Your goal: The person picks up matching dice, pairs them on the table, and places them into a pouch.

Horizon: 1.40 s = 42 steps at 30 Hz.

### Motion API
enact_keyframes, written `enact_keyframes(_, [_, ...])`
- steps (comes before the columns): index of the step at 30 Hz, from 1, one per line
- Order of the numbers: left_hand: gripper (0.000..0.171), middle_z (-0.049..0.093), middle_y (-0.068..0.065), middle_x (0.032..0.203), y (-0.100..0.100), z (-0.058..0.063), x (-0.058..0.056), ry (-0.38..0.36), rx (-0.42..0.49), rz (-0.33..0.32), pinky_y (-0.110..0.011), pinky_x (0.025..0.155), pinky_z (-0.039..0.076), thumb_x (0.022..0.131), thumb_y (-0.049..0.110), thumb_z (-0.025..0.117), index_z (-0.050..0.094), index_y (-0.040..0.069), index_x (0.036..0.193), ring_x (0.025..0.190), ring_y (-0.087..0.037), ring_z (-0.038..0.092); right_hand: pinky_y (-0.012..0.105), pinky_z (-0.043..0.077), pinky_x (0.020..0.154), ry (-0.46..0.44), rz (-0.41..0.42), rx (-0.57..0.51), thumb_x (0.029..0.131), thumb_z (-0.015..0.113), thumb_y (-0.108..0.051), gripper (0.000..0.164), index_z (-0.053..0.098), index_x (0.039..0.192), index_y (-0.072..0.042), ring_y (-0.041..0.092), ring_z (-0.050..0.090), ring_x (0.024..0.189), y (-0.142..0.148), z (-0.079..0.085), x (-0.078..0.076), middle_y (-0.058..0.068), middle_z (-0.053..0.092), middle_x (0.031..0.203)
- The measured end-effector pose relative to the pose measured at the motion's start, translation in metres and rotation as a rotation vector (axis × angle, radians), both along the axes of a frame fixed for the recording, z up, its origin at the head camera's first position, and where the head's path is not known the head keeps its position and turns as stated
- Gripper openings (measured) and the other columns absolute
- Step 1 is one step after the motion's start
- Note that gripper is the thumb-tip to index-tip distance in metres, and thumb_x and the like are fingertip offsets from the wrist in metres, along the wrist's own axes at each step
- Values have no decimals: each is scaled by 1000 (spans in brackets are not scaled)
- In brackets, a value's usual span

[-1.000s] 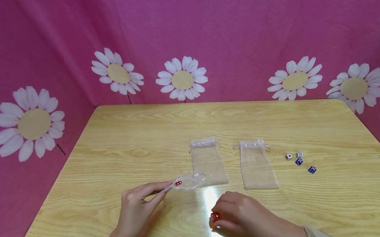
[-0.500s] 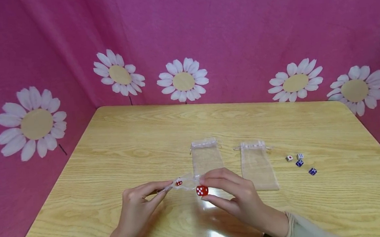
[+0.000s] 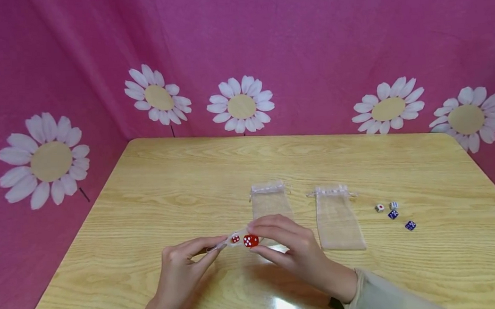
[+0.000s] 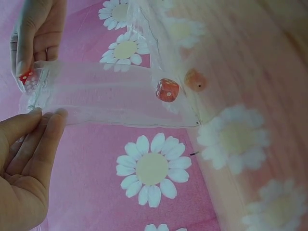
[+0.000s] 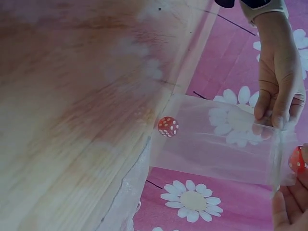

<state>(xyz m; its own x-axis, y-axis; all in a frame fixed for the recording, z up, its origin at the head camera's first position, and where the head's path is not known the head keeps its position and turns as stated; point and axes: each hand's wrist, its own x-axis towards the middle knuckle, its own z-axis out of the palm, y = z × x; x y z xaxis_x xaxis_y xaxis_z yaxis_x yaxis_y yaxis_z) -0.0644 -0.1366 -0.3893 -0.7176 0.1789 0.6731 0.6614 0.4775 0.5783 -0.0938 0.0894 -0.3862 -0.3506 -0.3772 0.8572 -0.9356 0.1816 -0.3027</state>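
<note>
Left grip (image 3: 183, 266) pinches bag (image 4: 108, 95) at mouth; red die (image 4: 167, 90) inside, away from grip. Right grip (image 3: 290, 246), die-wide, holds another die (image 3: 250, 241) alongside.

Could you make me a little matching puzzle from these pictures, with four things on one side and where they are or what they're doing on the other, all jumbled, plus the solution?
Things:
1. Left hand
2. Blue dice
3. Held pouch
4. Right hand

Places and states:
A. On the table, near two white dice
B. Holds a red die near the pouch's mouth
C. Contains the other red die
D. Pinches the pouch and holds no die

Right pairs: 1-D, 2-A, 3-C, 4-B
</note>
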Motion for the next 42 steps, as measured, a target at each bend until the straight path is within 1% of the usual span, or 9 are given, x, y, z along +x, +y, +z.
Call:
enact_keyframes(8, [28,78,-6,84,0,0,1,-24,-9,-1,-9,67,56,69,-11,80,79,6,91,79,2,71,23,56,92,7,-30,55,93,67,-18,23,70,107,0,22,69,95,-2,-3,-1,11,72,102])
enact_keyframes(17, [27,78,-6,86,-1,1,1,-21,-6,1,-11,69,57,70,-11,79,79,6,91,82,0,71,21,56,92,-11,-41,63,92,68,-21,28,69,110,1,22,69,96,-2,-5,-2,11,71,105])
enact_keyframes(25, [27,78,-4,84,-3,4,1,-23,-23,52,-9,68,56,69,-10,80,79,8,90,80,1,71,20,55,93,-59,-73,39,86,75,-19,35,67,114,0,23,69,97,2,-4,-7,13,70,106])
enact_keyframes(28, [27,78,-3,84,-4,5,0,-8,-20,63,-9,67,55,69,-10,80,79,9,89,78,2,70,20,53,97,-83,-83,47,87,74,-22,40,65,118,2,25,68,101,3,-4,-9,16,69,111])
enact_keyframes(31, [27,78,-3,82,-5,5,-1,10,-16,74,-9,65,55,69,-11,80,79,8,88,76,4,69,20,49,103,-118,-90,72,88,72,-26,47,62,125,2,28,66,109,4,-4,-12,18,67,119])
enact_keyframes(34, [28,78,-4,82,-5,5,-1,-3,-10,76,-8,65,54,69,-12,80,79,7,89,76,6,68,21,45,108,-170,-98,111,86,74,-26,56,56,132,1,29,62,117,6,-3,-14,20,64,127])
enact_keyframes(38, [28,78,-5,82,-7,5,-2,-16,0,63,-8,65,54,69,-13,79,79,6,90,78,7,68,27,46,109,-249,-93,208,83,78,-21,67,49,141,-4,27,58,125,11,0,-17,15,60,135])
enact_keyframes(40, [28,78,-6,82,-7,4,-3,-4,4,55,-8,65,54,69,-13,79,79,6,90,77,6,68,32,48,108,-266,-88,269,84,77,-19,66,48,143,-7,25,57,127,14,2,-18,12,59,136])
enact_keyframes(42, [28,78,-6,82,-8,3,-5,8,3,57,-8,65,54,69,-12,79,79,6,90,77,6,68,38,50,106,-256,-83,322,87,74,-18,61,49,143,-9,24,58,126,15,4,-20,9,60,136])
